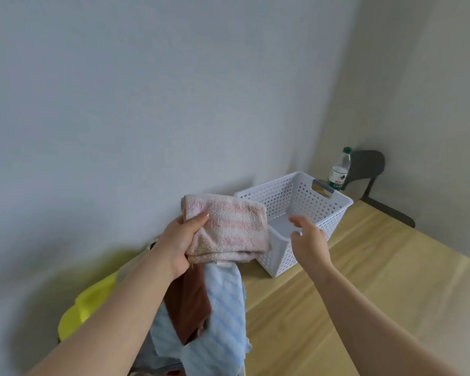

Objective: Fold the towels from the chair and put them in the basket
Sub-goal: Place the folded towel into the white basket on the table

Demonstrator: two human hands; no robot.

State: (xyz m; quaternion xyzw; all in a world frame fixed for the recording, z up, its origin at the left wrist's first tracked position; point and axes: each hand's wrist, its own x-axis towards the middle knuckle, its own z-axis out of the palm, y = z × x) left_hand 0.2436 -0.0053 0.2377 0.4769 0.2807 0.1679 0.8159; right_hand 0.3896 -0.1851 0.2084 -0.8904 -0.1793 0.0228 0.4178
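Note:
My left hand (181, 241) grips a folded pink-and-white striped towel (229, 226), held in the air just left of the white perforated basket (331, 213). The basket stands on the wooden table and looks empty. My right hand (308, 241) hovers open in front of the basket's near wall, a short way right of the towel and not touching it. Below the held towel, a light blue towel (223, 321) and a brown towel (189, 302) lie heaped on a yellow chair (88, 305) at the lower left.
The light wooden table (364, 294) runs from the basket toward the lower right. A clear water bottle (339, 169) with a green cap stands behind the basket. A dark grey chair (372, 169) sits in the far corner. Plain walls close the left and back.

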